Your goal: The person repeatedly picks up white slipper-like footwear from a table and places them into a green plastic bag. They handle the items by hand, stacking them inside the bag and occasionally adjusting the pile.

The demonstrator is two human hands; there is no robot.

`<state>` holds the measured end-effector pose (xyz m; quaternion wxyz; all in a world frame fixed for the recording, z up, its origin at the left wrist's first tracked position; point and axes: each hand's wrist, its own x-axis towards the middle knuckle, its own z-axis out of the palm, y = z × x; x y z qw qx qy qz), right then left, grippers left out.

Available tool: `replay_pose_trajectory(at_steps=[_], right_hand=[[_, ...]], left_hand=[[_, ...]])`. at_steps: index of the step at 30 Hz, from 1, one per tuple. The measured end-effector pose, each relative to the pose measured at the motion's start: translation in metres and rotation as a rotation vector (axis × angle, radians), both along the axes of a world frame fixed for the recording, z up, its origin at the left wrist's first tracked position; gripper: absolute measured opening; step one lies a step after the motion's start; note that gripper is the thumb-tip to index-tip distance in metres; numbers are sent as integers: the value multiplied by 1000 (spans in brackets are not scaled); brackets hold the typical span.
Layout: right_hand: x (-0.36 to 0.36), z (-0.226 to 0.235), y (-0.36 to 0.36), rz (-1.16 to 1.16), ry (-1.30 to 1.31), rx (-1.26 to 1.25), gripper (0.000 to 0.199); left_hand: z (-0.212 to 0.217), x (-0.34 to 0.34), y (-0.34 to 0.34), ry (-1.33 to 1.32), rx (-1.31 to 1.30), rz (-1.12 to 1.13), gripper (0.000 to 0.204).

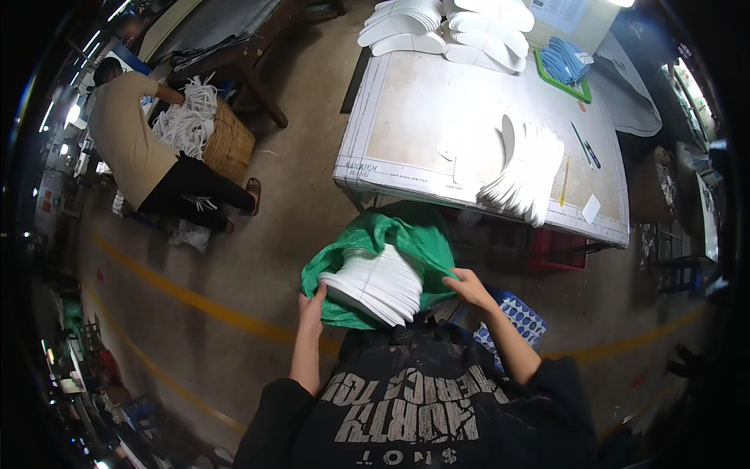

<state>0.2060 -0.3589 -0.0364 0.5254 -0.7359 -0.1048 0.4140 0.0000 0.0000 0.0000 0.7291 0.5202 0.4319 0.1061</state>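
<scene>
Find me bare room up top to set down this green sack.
The table has a bare patch at its left, between the white stacks behind and white bundle at front right; the green sack is nearby. It's crowded along the back, green tray included, and around the bundle and card.

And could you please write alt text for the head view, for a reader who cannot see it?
The person's left hand and right hand hold open a green sack around a stack of white, sole-shaped pieces. Beyond, more white pieces lie on a brightly lit table, and at the left a co-worker leans over a woven basket of white strips.
</scene>
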Motion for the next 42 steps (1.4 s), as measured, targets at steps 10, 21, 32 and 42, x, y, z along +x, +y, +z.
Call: replay_pose_trajectory(at_steps=[10, 21, 32, 42], right_hand=[[-56, 174, -79, -525, 1, 296, 26], [-54, 168, -71, -20, -490, -98, 44], [-71, -46, -7, -450, -408, -428, 92], [-64, -9, -62, -161, -522, -698, 67]], left_hand=[[67, 111, 34, -130, 203, -145, 19], [21, 104, -47, -29, 61, -434, 35], [65, 92, -44, 256, 718, -706, 46], [-13, 52, -84, 355, 667, -870, 88]])
